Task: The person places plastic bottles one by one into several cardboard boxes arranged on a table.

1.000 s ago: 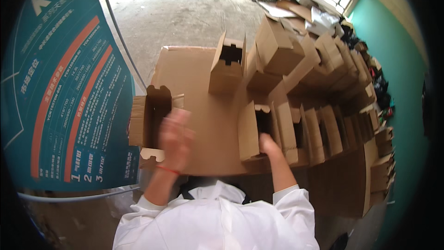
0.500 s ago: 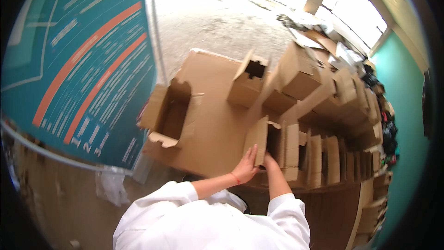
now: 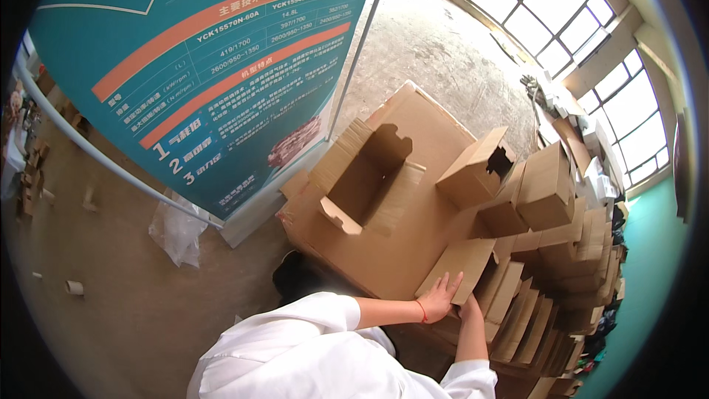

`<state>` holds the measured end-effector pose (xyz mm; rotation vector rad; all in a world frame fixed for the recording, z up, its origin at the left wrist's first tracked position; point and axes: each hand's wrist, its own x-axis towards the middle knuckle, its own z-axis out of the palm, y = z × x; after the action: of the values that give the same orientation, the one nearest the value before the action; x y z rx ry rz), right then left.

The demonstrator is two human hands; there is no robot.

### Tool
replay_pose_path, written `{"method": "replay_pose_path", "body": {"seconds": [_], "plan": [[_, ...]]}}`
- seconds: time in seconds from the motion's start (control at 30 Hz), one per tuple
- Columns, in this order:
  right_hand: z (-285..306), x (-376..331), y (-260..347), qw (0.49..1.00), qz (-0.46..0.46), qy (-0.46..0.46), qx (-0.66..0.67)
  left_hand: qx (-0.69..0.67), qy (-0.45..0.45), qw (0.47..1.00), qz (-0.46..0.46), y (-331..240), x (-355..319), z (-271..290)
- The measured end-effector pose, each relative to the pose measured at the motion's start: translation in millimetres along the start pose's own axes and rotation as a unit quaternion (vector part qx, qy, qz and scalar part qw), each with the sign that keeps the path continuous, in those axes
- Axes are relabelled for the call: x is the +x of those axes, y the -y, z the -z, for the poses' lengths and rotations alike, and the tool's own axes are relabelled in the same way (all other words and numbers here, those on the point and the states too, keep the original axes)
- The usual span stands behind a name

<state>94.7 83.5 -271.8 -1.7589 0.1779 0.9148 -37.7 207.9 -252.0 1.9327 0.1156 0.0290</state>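
Observation:
A brown cardboard box [image 3: 459, 264] lies at the near edge of the covered table, its opening toward the right. My left hand [image 3: 441, 299] rests on the near end of its panel, fingers stretched out and spread. Close beside it, my right hand [image 3: 468, 310] reaches to the box's near end; its fingertips are hidden behind cardboard. Right of the hands stands a row of open boxes [image 3: 521, 318], packed close together. Farther left on the table an open box [image 3: 369, 177] shows its inside, with flaps folded outward.
Another open box [image 3: 476, 166] stands at the table's far side, near a taller box [image 3: 545, 185]. A large teal banner [image 3: 221, 66] on a metal frame rises at the left. A plastic bag [image 3: 177, 233] lies on the floor. The brown tabletop [image 3: 354, 258] runs between the boxes.
My view has turned, so the table and boxes appear shifted and tilted. My left fingers look more widely spread on the box panel; both hands stay at the same box.

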Motion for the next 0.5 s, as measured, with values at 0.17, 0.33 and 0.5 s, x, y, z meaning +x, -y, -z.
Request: {"method": "replay_pose_path", "body": {"seconds": [0.17, 0.33, 0.5], "plan": [[-5, -35, 40, 0.992, 0.068, -0.008, 0.106, -0.02, 0.074, 0.997, 0.028, 4, 1, 27], [-48, -100, 93, 0.981, 0.046, 0.011, 0.187, -0.035, 0.073, 0.996, 0.026, 18, 6, 30], [-87, -164, 124, 0.953, 0.103, -0.007, 0.285, -0.018, 0.153, 0.986, 0.067, 16, 11, 66]]}}
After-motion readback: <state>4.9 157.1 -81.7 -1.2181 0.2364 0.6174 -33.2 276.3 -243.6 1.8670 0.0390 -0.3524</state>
